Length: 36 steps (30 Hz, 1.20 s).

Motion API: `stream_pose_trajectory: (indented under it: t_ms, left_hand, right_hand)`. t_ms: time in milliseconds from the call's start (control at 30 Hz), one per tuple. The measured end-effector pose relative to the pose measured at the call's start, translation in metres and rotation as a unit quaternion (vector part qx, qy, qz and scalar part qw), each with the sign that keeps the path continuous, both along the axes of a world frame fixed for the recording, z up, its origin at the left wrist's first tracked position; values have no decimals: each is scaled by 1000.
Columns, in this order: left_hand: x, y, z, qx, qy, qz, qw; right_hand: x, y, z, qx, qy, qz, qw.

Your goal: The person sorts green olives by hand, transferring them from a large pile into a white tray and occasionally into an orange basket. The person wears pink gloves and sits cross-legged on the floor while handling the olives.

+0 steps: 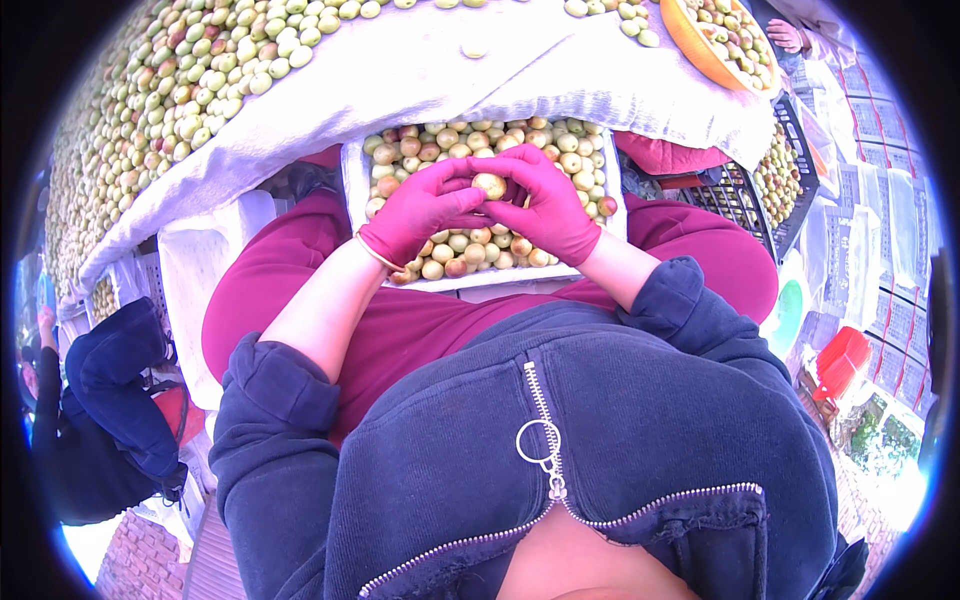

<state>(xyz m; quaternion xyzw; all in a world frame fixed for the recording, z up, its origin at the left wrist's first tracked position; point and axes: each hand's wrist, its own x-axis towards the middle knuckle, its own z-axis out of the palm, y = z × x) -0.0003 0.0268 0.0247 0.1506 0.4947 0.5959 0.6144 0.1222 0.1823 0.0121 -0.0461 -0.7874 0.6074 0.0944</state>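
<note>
A small green-brown fruit (489,185) sits pinched between the fingers of the gloved left hand (425,208) and right hand (548,205), above a white tray (353,180) of fruit on the lap. Beyond, a white-clothed surface (420,70) carries heaped fruit; clear packages (880,250) lie right.

I see bright, even daylight with a cool bluish-magenta cast, and the white cloth (420,70) nearly blows out. Shadows are soft beneath the hands. The fisheye bends everything toward the black rim, where detail smears and fringes blue.
</note>
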Motion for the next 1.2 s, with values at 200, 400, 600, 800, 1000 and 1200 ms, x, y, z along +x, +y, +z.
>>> stream_pose_trajectory:
  t_ms: [200,400,600,800,1000,1200]
  left_hand:
    - [-2,-2,4,19,-20,-3,1000]
    - [-3,-2,11,-1,-21,-13,1000]
    - [2,-1,12,-35,0,-1,999]
    - [3,0,16,-50,-32,10,998]
    - [5,-1,17,-53,-15,12,998]
    - [4,-2,12,-61,-6,-19,998]
  right_hand:
    - [1,4,-1,-19,0,-5,1000]
    - [0,3,4,-7,-7,-4,1000]
    - [0,3,12,40,-47,11,998]
    - [3,0,14,21,-68,18,997]
    - [2,-1,9,-35,-71,23,997]
    - [3,4,17,27,-78,54,995]
